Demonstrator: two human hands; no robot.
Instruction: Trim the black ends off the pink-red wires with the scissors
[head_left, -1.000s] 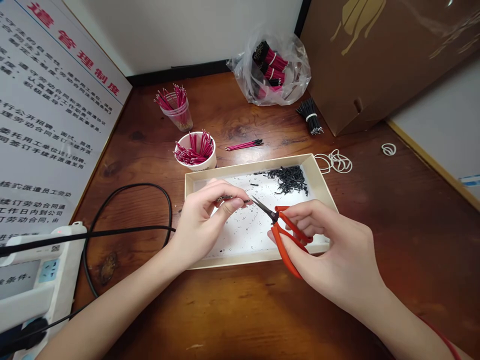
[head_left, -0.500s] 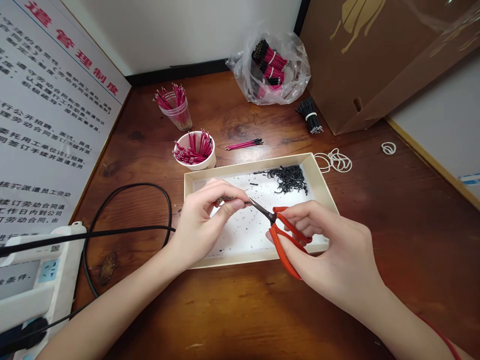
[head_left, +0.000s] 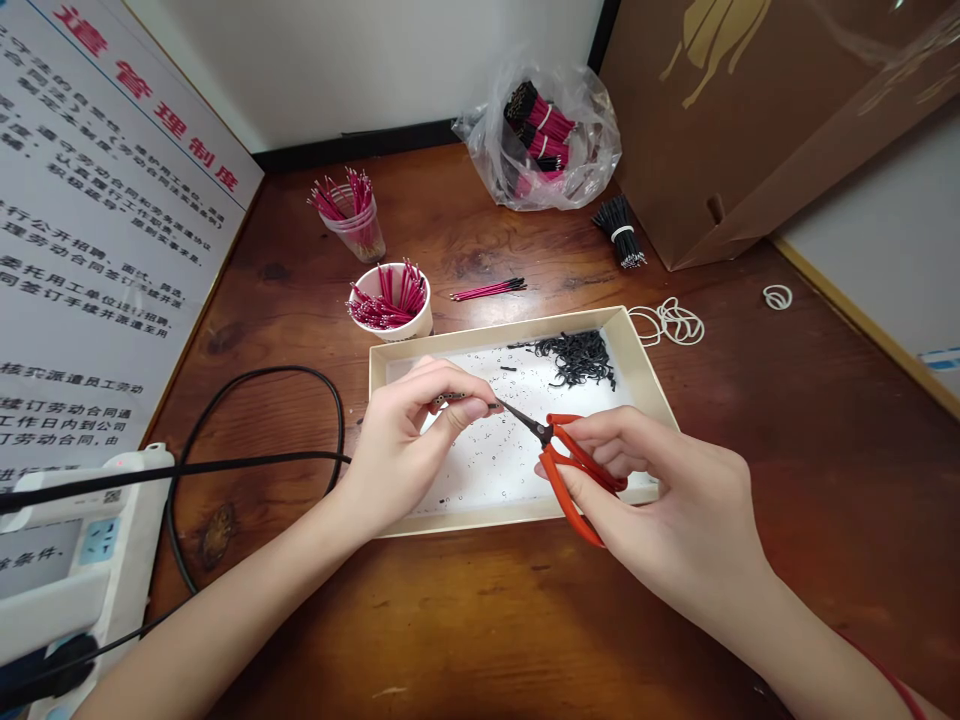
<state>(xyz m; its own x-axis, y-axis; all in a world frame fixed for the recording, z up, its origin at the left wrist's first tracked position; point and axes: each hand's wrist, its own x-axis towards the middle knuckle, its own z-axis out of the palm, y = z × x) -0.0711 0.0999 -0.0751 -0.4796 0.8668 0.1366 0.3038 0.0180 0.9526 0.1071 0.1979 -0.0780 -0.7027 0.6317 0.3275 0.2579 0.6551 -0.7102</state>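
Left grip (head_left: 409, 432) pinching black pieces (head_left: 452, 397); right grip (head_left: 667, 490) holding scissors (head_left: 546, 434) just beside them. Keep cuts square, clear of left grip, over tray (head_left: 649, 370) below.

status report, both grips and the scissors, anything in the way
Left grip pinching small dark pieces over the shallow box. Right grip on red-handled scissors, blades looking shut, tips by the pieces. Nothing seen blocking between them.
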